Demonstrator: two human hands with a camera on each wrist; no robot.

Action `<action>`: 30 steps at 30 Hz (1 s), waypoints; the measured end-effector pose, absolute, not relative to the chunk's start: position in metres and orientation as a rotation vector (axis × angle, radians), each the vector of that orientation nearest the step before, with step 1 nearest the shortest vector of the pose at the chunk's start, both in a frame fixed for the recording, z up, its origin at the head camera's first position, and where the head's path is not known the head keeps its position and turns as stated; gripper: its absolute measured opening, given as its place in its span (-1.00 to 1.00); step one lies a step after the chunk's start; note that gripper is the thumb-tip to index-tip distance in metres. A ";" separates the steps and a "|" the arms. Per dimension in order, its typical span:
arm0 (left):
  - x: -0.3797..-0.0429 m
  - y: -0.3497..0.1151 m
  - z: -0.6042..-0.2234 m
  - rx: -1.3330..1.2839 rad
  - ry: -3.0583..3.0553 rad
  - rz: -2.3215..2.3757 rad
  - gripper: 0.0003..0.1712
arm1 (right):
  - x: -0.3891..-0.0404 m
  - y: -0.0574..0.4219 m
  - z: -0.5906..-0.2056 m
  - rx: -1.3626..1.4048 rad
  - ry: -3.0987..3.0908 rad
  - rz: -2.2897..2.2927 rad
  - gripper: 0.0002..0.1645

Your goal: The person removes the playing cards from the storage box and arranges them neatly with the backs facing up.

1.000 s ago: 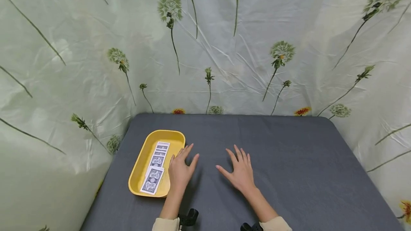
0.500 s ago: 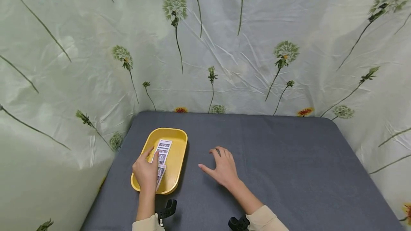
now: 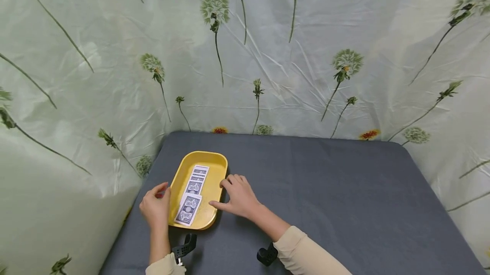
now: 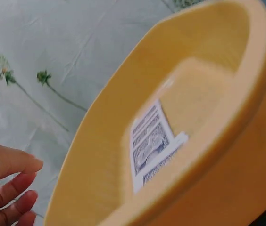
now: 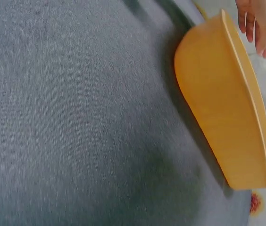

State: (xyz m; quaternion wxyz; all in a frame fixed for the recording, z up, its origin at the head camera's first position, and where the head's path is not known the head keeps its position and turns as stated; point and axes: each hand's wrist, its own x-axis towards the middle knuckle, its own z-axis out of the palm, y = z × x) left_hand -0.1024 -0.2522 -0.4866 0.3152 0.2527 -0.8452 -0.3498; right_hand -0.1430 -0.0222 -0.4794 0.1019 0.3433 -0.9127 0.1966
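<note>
Closely, hands (image 3: 155, 209) (image 3: 240, 196) flanking tray (image 3: 216, 164) — cards (image 3: 188, 209) inside, overlapping

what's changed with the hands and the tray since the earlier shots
The left hand moved left across the yellow tray, from its right side to its left rim. The right hand also moved left, from over the table to the tray's right rim. Neither visibly grips anything. The tray and the cards inside it stayed as they were.
</note>
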 end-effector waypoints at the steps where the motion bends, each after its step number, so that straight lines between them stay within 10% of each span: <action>1: -0.102 -0.255 -0.488 0.675 -2.235 -0.924 -0.82 | -0.143 -0.025 -0.481 1.036 -2.691 0.582 -0.36; 30: -0.101 -0.282 -0.496 0.858 -2.521 -1.089 -0.63 | -0.131 -0.130 -0.502 1.069 -3.014 0.046 -0.02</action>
